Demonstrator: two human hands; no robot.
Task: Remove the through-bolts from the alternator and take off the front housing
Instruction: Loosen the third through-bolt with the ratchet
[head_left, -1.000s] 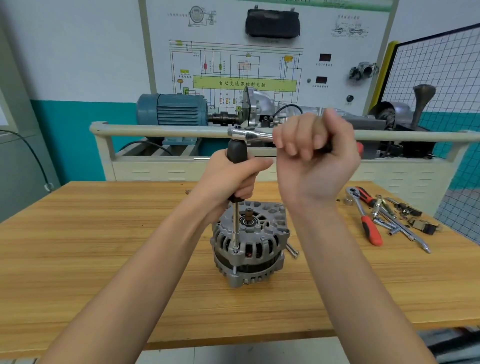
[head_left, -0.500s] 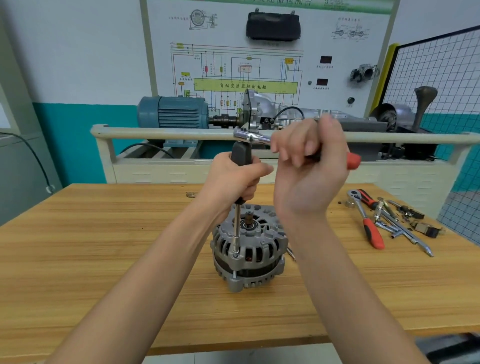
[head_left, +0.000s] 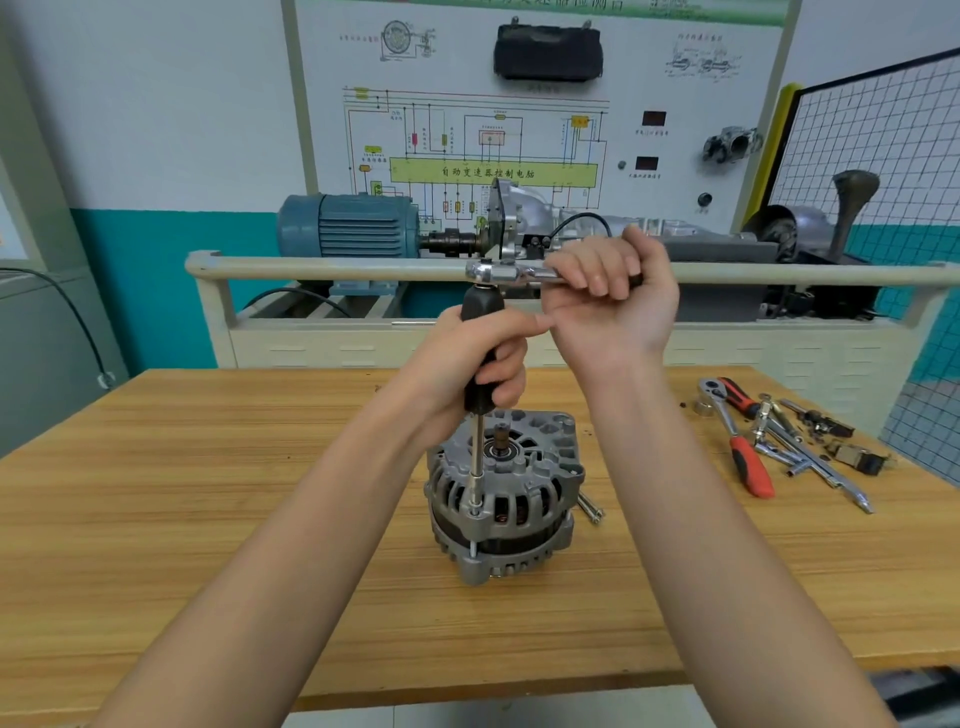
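Alternator (head_left: 501, 499) upright on table (head_left: 208, 519); left hand (head_left: 470, 364) grips driver (head_left: 480, 353), right hand (head_left: 613, 301) ratchet (head_left: 511, 272).

White-and-teal wall (head_left: 156, 130) behind a wooden workbench (head_left: 208, 493).

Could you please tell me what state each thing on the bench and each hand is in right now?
alternator: upright, front housing still on.
extension driver: vertical, seated on a through-bolt.
ratchet: atop the driver.
left hand: grips the driver handle.
right hand: grips the ratchet handle.
spare ratchet: lying on the table.
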